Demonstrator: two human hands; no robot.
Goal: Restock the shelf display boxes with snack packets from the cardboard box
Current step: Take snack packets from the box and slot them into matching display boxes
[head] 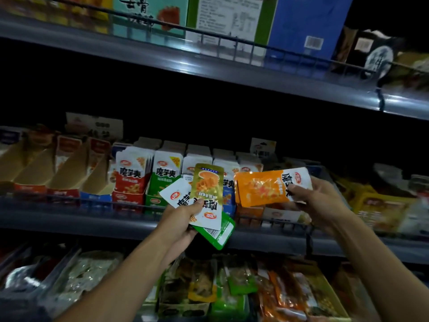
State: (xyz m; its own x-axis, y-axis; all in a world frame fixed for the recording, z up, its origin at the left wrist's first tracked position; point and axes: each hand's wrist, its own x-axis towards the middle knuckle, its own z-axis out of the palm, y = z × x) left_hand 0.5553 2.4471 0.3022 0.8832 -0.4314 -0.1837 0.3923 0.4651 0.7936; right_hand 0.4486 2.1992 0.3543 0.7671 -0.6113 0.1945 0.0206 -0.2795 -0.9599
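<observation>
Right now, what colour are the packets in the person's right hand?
Orange with a white end, seen in the head view: the orange packets held by the right hand.

The middle shelf (pixel 92 219) carries a row of display boxes: near-empty cardboard ones (pixel 62 180) at the left, then a red box (pixel 128 182) and a green box (pixel 162 182) packed with upright white packets. Loose bagged snacks (pixel 232 287) crowd the shelf below.
</observation>
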